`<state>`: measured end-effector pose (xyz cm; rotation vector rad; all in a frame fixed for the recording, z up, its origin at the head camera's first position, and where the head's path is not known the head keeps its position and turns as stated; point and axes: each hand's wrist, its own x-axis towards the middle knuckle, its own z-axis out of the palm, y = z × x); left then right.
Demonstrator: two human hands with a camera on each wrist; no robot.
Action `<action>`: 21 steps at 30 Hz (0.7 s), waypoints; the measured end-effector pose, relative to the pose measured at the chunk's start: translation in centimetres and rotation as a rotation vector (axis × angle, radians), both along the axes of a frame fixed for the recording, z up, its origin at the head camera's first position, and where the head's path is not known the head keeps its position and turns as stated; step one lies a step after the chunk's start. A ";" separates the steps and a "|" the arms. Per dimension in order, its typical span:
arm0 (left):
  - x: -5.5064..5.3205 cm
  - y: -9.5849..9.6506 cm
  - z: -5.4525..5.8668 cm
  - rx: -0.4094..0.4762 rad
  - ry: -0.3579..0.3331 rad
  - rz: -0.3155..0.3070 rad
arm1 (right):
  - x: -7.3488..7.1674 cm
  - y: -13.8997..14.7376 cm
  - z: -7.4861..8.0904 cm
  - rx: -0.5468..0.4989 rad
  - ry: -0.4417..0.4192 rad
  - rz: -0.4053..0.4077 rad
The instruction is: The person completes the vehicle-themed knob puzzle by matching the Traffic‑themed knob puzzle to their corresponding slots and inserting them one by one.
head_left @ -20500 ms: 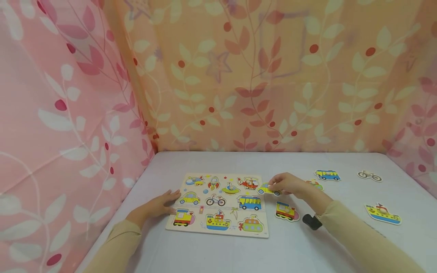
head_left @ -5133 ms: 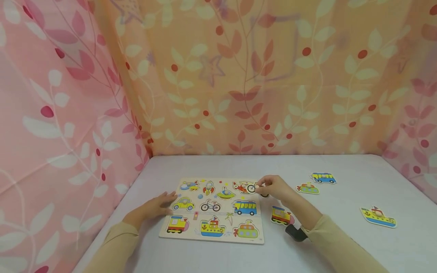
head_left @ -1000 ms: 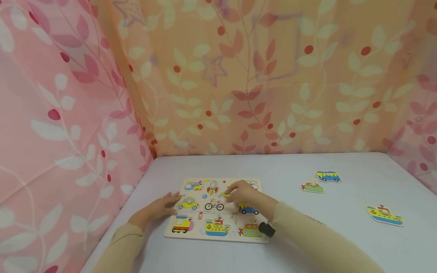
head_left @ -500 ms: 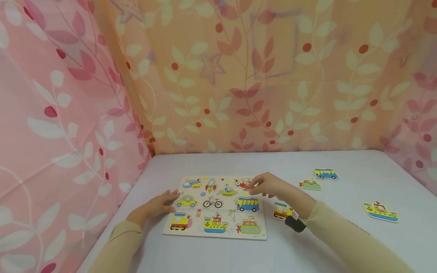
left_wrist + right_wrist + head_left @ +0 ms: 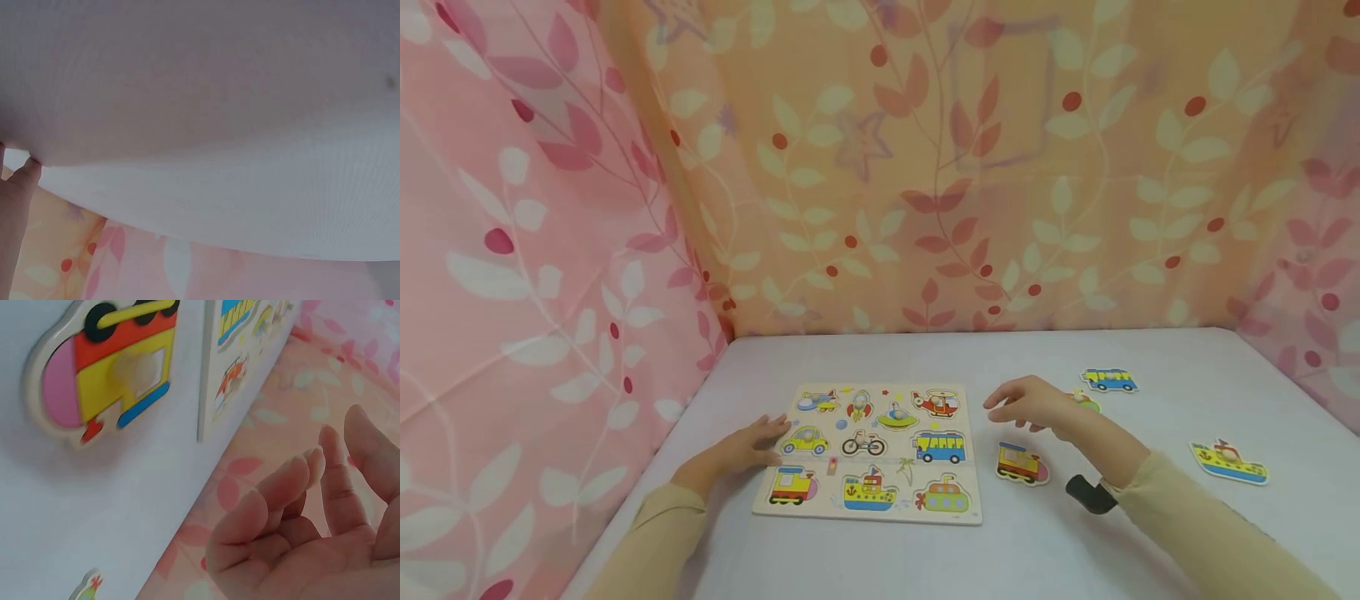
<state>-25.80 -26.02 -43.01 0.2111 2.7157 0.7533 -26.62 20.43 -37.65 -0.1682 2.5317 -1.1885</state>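
A wooden peg puzzle board (image 5: 887,467) with vehicle pictures lies on the white table. My left hand (image 5: 741,452) rests at its left edge, fingers spread. Knobbed pieces sit in the upper spots: a plane, rocket, flying saucer, helicopter (image 5: 935,404), yellow car (image 5: 806,441) and bicycle (image 5: 864,444). My right hand (image 5: 1037,407) hovers just right of the board, fingers loosely bent and holding nothing, as the right wrist view also shows. Below that hand lies the train piece (image 5: 1021,464), its round knob facing up. The submarine piece (image 5: 1086,402) is partly hidden behind the right hand.
Farther right on the table are a bus piece (image 5: 1109,380) and a ship piece (image 5: 1229,461). A black strap-like object (image 5: 1091,494) is at the right wrist. Flowered curtains (image 5: 865,208) enclose the table's back and sides.
Since a second ago my right hand has left the board and moved right, beyond its edge. The bicycle piece, held in the fingers about five seconds ago, now lies in the board. The left hand stays put.
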 end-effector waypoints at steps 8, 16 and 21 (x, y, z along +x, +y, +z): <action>-0.1 0.1 -0.1 -0.023 0.006 -0.026 | 0.0 4.0 0.1 -0.037 0.006 -0.110; -0.5 -0.1 -0.3 -0.020 0.026 -0.067 | -0.3 8.6 -1.0 -0.078 0.065 -0.246; -0.6 -0.4 -0.2 -0.044 0.016 -0.071 | -1.4 11.4 -2.8 -0.127 0.083 -0.312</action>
